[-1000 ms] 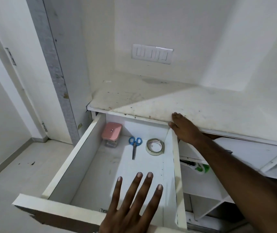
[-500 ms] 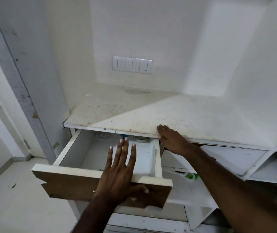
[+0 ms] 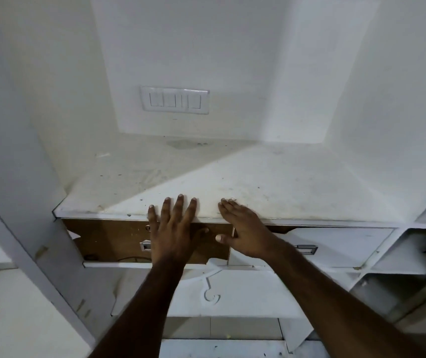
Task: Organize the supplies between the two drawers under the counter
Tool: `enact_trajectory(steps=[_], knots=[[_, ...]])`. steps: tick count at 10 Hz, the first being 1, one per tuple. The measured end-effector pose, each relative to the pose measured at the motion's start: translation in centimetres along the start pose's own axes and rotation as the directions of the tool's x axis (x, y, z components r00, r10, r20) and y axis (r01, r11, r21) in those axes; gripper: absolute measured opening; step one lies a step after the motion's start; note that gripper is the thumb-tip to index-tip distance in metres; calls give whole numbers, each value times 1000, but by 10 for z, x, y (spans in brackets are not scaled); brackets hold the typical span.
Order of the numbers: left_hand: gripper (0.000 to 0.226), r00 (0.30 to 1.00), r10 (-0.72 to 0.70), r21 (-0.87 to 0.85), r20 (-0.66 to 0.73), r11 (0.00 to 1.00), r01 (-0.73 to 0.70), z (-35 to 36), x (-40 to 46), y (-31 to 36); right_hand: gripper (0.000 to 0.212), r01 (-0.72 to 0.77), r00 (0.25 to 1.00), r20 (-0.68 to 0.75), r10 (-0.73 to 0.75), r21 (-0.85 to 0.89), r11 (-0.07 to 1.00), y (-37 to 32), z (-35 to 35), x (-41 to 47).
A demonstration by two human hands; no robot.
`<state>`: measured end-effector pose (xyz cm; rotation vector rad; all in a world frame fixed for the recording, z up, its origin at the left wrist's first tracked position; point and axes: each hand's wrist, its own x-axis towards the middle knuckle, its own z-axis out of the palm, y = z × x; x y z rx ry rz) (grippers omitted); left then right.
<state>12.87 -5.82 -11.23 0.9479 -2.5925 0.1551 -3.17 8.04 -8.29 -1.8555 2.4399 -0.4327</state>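
White walls enclose a stained counter (image 3: 245,177) with a switch plate (image 3: 174,100) above. Beneath it, the left drawer (image 3: 111,240) sits flush and the right drawer (image 3: 341,244) looks all but closed; the supplies inside are hidden. The left hand (image 3: 174,228) lies flat on the left drawer's brown front, fingers straight and spread over the counter edge, apparently pressing it home. The right hand (image 3: 243,228) rests on the counter lip, fingers straight and together, thumb on the drawer front, holding nothing, likely for bracing.
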Motion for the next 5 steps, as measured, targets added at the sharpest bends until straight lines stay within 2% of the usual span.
enact_trajectory(steps=[1, 2, 3, 4, 5], knots=[[77, 999, 4, 8, -37, 1000, -3, 5, 1, 3, 88, 1, 1000, -25, -1, -21, 1000, 1, 4, 0], [77, 1000, 2, 32, 7, 999, -2, 1, 0, 5, 90, -12, 998, -61, 7, -78, 997, -2, 6, -5], [80, 995, -28, 49, 99, 999, 24, -15, -1, 10, 91, -4, 995, -95, -13, -179, 984, -9, 12, -14], [78, 978, 46, 23, 201, 998, -52, -43, 12, 4, 87, 17, 997, -69, -32, -211, 977, -8, 7, -24], [76, 938, 104, -122, 330, 990, -67, -80, 52, -18, 83, -25, 1000, 10, 27, -163, 986, -5, -37, -25]])
